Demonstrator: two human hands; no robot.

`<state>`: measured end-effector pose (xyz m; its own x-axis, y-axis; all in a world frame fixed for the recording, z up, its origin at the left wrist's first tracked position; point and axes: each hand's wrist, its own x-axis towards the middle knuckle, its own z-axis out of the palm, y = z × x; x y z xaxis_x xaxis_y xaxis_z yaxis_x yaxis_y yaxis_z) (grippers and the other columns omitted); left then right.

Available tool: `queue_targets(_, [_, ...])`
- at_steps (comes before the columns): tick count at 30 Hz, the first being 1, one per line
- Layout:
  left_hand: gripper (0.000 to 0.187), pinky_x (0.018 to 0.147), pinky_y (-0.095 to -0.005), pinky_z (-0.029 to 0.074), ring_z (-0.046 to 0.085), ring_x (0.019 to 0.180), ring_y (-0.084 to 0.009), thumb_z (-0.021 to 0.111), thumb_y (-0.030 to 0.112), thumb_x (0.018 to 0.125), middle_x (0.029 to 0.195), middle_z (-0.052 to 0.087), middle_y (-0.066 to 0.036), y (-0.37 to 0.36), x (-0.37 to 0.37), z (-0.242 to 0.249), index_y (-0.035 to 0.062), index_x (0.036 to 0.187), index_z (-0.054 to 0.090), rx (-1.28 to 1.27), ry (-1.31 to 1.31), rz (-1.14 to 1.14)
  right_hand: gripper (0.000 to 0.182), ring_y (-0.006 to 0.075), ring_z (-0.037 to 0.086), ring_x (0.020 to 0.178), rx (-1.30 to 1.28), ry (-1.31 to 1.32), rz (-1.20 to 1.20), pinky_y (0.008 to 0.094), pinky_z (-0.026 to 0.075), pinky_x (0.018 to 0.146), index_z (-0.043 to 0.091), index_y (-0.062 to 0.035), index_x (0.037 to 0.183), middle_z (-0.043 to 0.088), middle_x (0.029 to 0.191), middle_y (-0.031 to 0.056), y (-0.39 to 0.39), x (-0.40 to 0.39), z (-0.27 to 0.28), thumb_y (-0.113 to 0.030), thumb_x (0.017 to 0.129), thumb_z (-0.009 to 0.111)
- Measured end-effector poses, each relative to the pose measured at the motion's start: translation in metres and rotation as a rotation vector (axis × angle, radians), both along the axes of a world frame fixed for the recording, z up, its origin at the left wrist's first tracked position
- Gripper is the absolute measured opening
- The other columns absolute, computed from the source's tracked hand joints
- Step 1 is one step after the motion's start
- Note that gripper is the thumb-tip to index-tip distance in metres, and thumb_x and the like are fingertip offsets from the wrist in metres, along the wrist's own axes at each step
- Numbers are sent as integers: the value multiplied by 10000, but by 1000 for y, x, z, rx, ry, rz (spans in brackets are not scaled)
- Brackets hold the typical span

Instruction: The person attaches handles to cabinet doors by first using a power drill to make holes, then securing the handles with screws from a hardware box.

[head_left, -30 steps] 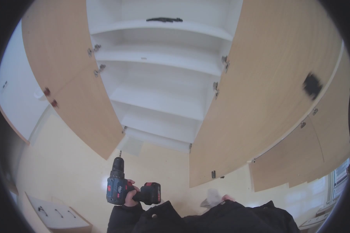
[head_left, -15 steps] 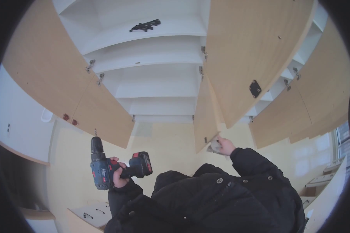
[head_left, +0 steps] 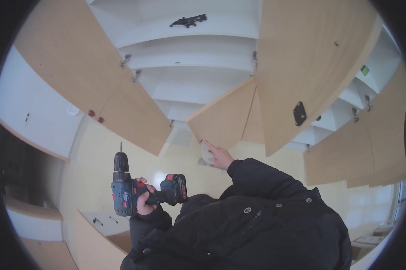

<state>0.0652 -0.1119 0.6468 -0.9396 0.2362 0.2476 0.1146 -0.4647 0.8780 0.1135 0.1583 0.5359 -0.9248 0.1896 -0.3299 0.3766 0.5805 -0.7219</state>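
The left hand (head_left: pixel 144 203) wrapped around a drill (head_left: pixel 123 191) as the right hand (head_left: pixel 221 158), forefinger extended at the cabinet door (head_left: pixel 227 118) just ahead, clutched a pale packet (head_left: pixel 207 155). Positioning the door seemed in hand, calling next for steady fingertip guidance.

Looks like a cabinet-fitting site here. Open wood-grain doors (head_left: pixel 225 117), black handles (head_left: pixel 189 20) and a cordless drill (head_left: pixel 123 191) show it.

The drill (head_left: pixel 122 193) is dark blue, black and red, the lower cabinet door (head_left: pixel 225 114) tan, the shelf (head_left: pixel 221 28) white.
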Motion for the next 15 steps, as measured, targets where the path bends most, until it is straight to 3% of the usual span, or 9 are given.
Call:
queue_targets(3, [345,585,-246,401,505,555,-127,504,53,606,838,455,-60,-11,-1,0,70,943,431,-13,-28,-71,754,298,448,684,57,262,79,325,366,655,149,-235,1335,415,773,146,-8,-16,22,61,673,355])
queue_targets(5, [379,577,-235,404,510,618,-139,537,91,605,824,483,-81,-16,-7,5,32,965,432,-119,-16,-121,752,259,424,618,41,362,113,326,359,619,193,-224,1325,406,705,107,-15,-27,51,68,653,362])
queue_targets(6, [390,575,-232,405,511,634,-142,546,101,605,821,490,-86,-18,-15,7,22,970,432,-145,-19,-118,751,249,419,602,33,384,138,326,358,610,204,-221,1322,404,688,97,-19,-33,67,70,648,363])
queue_targets(9, [396,622,-259,445,567,663,-186,534,385,655,794,601,-54,-23,-53,16,60,873,597,-506,526,-10,782,167,364,554,-69,516,229,287,342,559,204,-220,1327,381,676,26,-28,-55,113,40,608,370])
queue_targets(12, [371,645,-284,465,581,694,-212,550,379,668,794,620,-49,-27,-81,34,60,843,619,-648,723,-145,803,108,415,643,-271,567,239,228,331,741,155,-137,1328,413,705,-12,-37,-77,142,49,589,409])
queue_targets(15, [299,658,-306,477,582,728,-232,575,287,667,802,610,-55,-33,-117,52,43,839,594,-690,825,-371,803,45,320,500,-480,616,203,154,287,488,145,-147,1318,450,699,-5,-62,-111,176,72,596,418])
